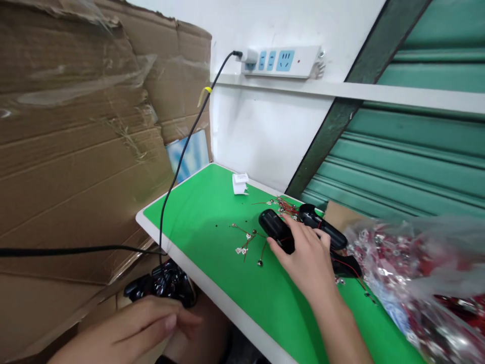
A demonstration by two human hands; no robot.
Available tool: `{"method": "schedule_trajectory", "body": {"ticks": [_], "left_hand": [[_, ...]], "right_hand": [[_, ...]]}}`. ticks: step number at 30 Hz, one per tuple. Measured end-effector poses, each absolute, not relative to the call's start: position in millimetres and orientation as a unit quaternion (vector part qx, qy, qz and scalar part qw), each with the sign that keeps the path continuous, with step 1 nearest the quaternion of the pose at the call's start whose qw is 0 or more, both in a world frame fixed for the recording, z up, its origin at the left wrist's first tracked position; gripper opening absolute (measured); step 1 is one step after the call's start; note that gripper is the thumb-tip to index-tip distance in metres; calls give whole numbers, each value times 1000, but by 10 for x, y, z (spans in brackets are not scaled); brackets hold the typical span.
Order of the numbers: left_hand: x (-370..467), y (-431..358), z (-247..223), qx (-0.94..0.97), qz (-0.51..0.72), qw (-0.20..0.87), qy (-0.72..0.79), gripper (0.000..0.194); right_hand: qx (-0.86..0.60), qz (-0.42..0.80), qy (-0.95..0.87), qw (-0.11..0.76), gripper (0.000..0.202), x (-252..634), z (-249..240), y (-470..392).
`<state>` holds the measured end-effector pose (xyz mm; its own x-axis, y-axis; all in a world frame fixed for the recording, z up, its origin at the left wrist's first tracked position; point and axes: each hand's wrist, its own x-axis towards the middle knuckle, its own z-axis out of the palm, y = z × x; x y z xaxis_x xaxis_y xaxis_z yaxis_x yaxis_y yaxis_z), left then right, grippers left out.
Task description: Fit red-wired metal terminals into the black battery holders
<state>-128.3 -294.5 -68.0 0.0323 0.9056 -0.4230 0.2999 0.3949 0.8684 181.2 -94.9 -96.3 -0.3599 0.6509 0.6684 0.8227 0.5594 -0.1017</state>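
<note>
My right hand [308, 253] reaches over the green-topped table, thumb and fingers curled round a rounded black plastic casing [272, 222] whose lower part the hand hides. Just beyond the fingers lie another black plastic piece [326, 230] with a knobbed end and a flat black part [347, 265]. Small metal discs on thin red wires [244, 247] are scattered to the left of that hand, and a pile of them [286, 206] lies behind it. Off the table's left edge, my left hand [140, 326] is loosely extended with nothing visible in it, near glossy black parts [166, 283] below table height.
A clear plastic bag [413, 283] of red-wired metal parts fills the table's right side. A small white piece [240, 183] sits at the back. From a wall power strip [282, 61], a black cable [189, 136] drops past the table's left edge. Cardboard [94, 151] stands at left.
</note>
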Motion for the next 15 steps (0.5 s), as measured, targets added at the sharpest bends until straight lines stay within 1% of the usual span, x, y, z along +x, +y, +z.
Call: {"method": "schedule_trajectory", "body": {"ticks": [1,3,6,8,10,12,15], "left_hand": [[-1192,-2869,-551,488,311,530,620,41],[-946,-2558,-249,533,401,520,533,54],[-510,-1680,142,551,557,459,418,57],[-250,-984,267,523,605,460,386,60],[-47,-414,268,500,558,507,425,60],[88,-89,174,520,418,554,498,63],[175,-34,-57,583,206,613,493,76]], "right_hand": [[-440,-116,-813,364,45,1791,-921,-969],[-426,-85,-802,410,49,1762,-849,-1005],[-440,-41,-761,474,56,1755,-765,-1041],[-457,-37,-730,507,61,1770,-718,-1055],[-460,-59,-715,523,61,1792,-674,-1065],[-447,-92,-723,518,58,1810,-638,-1076],[-405,-159,-755,491,57,1811,-618,-1096]]}}
